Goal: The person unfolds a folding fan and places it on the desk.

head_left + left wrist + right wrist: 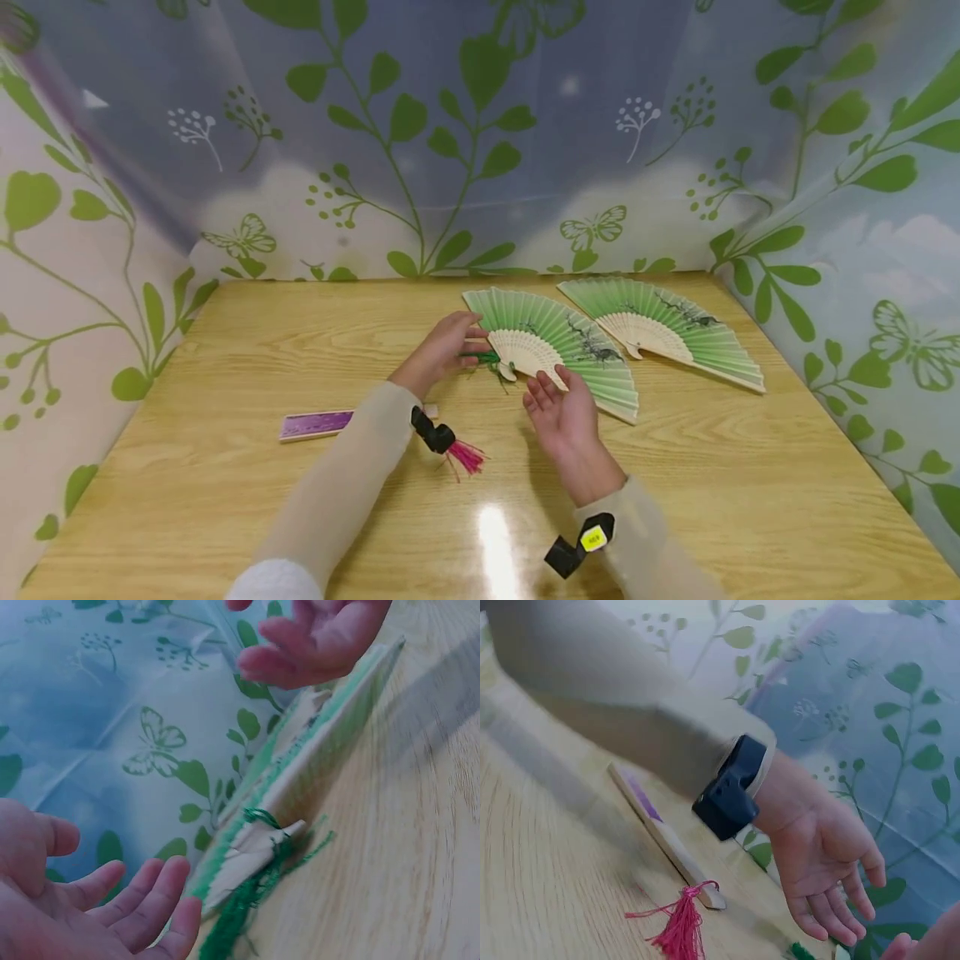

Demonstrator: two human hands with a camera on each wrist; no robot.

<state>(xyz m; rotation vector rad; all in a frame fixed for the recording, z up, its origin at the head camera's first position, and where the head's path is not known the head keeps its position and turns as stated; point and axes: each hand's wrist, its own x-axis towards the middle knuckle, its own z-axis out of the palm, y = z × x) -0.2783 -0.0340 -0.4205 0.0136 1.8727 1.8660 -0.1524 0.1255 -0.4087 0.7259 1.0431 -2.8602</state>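
A spread green folding fan [525, 329] with pale ribs and a dark branch print lies on the table. My left hand [446, 350] is beside its pivot end, fingers loosely extended over the green tassel [240, 907]. In the left wrist view a gap shows between those fingers and the fan. My right hand [566, 425], palm turned up and fingers relaxed, is at the fan's lower edge; whether it touches there I cannot tell. Neither hand grips anything. Behind to the right lies a second spread green fan [720, 342].
A folded purple fan [315, 423] lies to the left, partly hidden under my left forearm, with its pink tassel [467, 457] trailing right. Leaf-printed curtains [420, 167] enclose the back and sides of the wooden table [247, 517].
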